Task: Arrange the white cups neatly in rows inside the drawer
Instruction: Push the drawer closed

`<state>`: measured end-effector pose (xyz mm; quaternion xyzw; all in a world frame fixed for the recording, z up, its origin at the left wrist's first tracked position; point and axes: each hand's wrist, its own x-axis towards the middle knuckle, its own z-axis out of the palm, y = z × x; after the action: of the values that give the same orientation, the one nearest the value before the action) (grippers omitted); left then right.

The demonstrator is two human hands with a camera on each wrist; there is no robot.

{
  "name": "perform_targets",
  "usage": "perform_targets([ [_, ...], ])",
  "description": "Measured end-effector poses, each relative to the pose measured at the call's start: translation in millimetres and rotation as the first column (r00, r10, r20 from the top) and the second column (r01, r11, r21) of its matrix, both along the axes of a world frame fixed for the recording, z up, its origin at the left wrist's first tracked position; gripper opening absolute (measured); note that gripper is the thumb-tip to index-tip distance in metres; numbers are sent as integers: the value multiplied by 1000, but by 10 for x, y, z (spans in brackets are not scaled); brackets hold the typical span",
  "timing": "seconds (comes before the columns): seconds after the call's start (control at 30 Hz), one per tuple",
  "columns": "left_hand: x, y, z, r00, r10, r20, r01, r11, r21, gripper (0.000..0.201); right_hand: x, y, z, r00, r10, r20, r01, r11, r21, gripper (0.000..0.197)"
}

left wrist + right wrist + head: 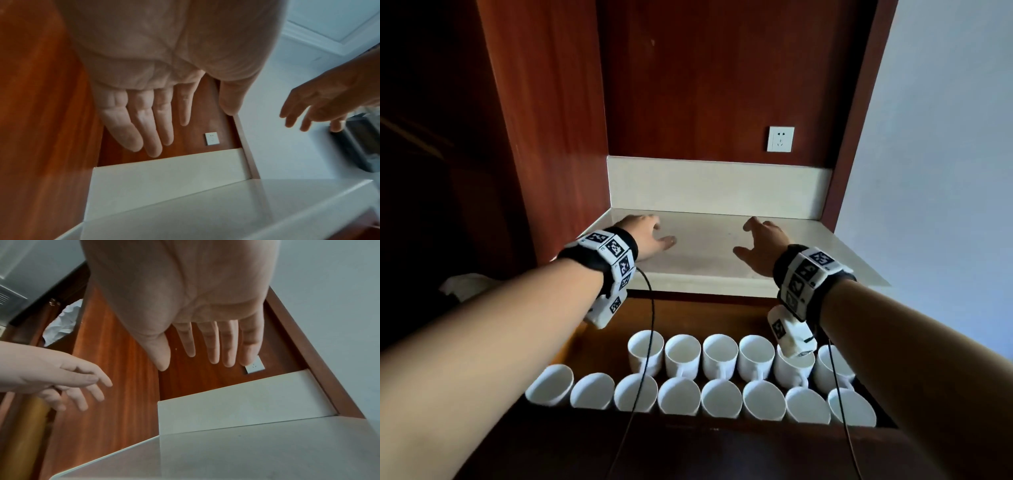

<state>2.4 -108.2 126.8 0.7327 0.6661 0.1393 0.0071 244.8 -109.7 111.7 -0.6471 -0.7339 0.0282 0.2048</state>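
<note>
Hands both hover palm-down with fingers spread and holding nothing: left hand (645,236) and right hand (763,245) above the pale countertop (705,253). White cups (719,356) stand in two rows inside the open drawer (688,315), below and behind both wrists
</note>
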Motion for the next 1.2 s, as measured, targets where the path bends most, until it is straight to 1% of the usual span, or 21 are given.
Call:
perform_targets([
  [0.1,142,-441,-326,996,-70,-49,63,990,-124,62,36,-358,-260,996,85,23,-85,996,-18,53],
  [0.17,201,-760,-610,992,-117,-40,105,966,-236,59,62,-600,-550,988,152,38,-148,985,-85,54],
  [0.27,240,-1214,-1108,971,-222,-86,161,877,-452,53,122,-974,-1050,962,260,85,-232,940,-250,62],
  [0.33,227,-1427,-1422,957,-267,-115,167,830,-532,55,150,-1189,-1366,943,314,111,-258,899,-355,61],
  [0.37,217,-1493,-1553,952,-278,-126,173,831,-529,55,167,-1280,-1505,932,343,119,-274,879,-390,59],
  [0.43,181,-1557,-1763,955,-263,-138,170,865,-471,49,180,-1417,-1716,922,365,128,-282,861,-422,47],
  [0.5,179,-1602,-1885,961,-227,-156,154,912,-380,40,195,-1503,-1827,928,328,175,-241,890,-387,36],
  [0.53,185,-1621,-1941,960,-211,-184,142,934,-328,38,201,-1538,-1864,924,318,211,-233,908,-348,34],
  [0.63,209,-1628,-2058,940,-172,-295,111,971,-211,42,190,-1597,-1894,903,318,291,-243,933,-265,37],
  [0.7,177,-1591,-2105,929,-178,-323,118,973,-198,54,176,-1579,-1904,897,318,306,-244,935,-257,40],
  [0.77,139,-1538,-2134,936,-197,-291,144,970,-194,66,165,-1528,-1951,897,314,313,-244,939,-243,47],
  [0.8,133,-1508,-2146,942,-196,-272,148,971,-188,67,161,-1496,-1976,900,300,316,-238,946,-220,52],
  [0.87,153,-1428,-2169,952,-183,-244,141,974,-179,67,140,-1414,-2020,919,243,311,-196,965,-173,69],
  [0.97,202,-1277,-2153,958,-157,-241,121,980,-156,74,104,-1246,-2056,938,151,313,-114,985,-132,94],
  [1.1,197,-958,-2195,966,-142,-218,125,988,-93,86,72,-914,-2064,943,94,318,-68,993,-94,108],
  [1.2,197,-694,-2217,972,-153,-181,144,988,-59,93,71,-662,-2038,944,74,322,-43,994,-103,114],
])
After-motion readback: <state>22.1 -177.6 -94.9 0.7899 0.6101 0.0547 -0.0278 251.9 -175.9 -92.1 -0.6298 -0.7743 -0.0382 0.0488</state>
